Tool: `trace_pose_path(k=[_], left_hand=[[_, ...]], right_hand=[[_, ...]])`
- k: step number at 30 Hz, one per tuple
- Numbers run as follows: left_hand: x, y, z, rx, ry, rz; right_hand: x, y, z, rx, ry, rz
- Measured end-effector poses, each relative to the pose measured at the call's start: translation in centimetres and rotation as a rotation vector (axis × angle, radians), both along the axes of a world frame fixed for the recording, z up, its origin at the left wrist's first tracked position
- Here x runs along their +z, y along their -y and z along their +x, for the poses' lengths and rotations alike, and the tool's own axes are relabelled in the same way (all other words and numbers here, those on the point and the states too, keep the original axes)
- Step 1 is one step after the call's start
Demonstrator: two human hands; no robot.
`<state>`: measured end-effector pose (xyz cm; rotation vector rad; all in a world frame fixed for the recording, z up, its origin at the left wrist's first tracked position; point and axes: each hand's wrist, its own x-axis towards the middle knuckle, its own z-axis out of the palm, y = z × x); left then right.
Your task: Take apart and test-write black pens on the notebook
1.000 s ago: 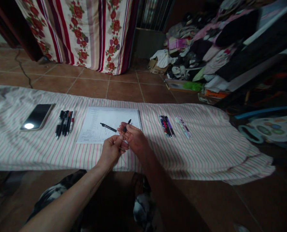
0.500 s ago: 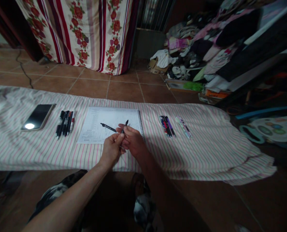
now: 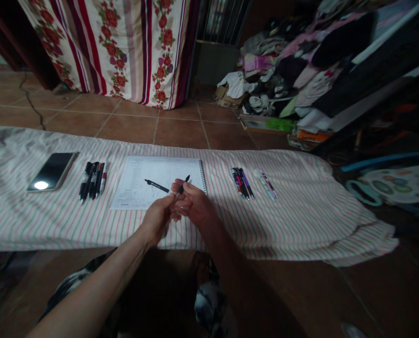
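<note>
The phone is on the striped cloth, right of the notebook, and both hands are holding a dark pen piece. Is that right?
Not quite: the head view shows the phone to the left of the notebook. It is on the striped cloth, and the left hand and right hand are holding a dark pen piece.

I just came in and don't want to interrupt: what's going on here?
A person holds a dark pen or pen part in the right hand, with the left hand at its lower end; whether the left grips it is unclear. Beyond the hands, a black pen-like piece lies on a spiral notebook. On the striped cloth, a phone and some dark pens lie left of the notebook, two more pen groups right.
</note>
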<state>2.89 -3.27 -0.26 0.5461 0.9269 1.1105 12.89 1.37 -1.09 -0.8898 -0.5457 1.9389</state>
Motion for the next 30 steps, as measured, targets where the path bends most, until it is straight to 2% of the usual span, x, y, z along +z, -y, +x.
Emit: trace_pose_path(k=[3, 6, 10, 16, 21, 25, 30], left_hand=[[0.3, 0.3, -0.4, -0.037, 0.035, -0.003], [0.4, 0.7, -0.6, -0.071, -0.005, 0.056], [0.1, 0.8, -0.5, -0.077, -0.117, 0.114], [-0.4, 0.6, -0.2, -0.039, -0.278, 0.118], [-0.1, 0.7, 0.1, 0.012, -0.323, 0.16], [-0.3, 0.8, 0.3, 0.034, -0.318, 0.151], [-0.8, 1.2, 0.5, 0.064, -0.325, 0.165]], right_hand=[[0.4, -0.3, 0.4, -0.001, -0.023, -0.124], [0.8, -0.4, 0.7, -0.031, -0.054, -0.161], [0.9, -0.5, 1.0, -0.044, -0.057, -0.162], [0.9, -0.4, 0.7, -0.09, -0.025, -0.165], [1.3, 0.2, 0.2, -0.066, -0.078, -0.206], [1.7, 0.5, -0.2, -0.161, -0.078, -0.185], [1.7, 0.9, -0.4, -0.199, 0.001, -0.126]])
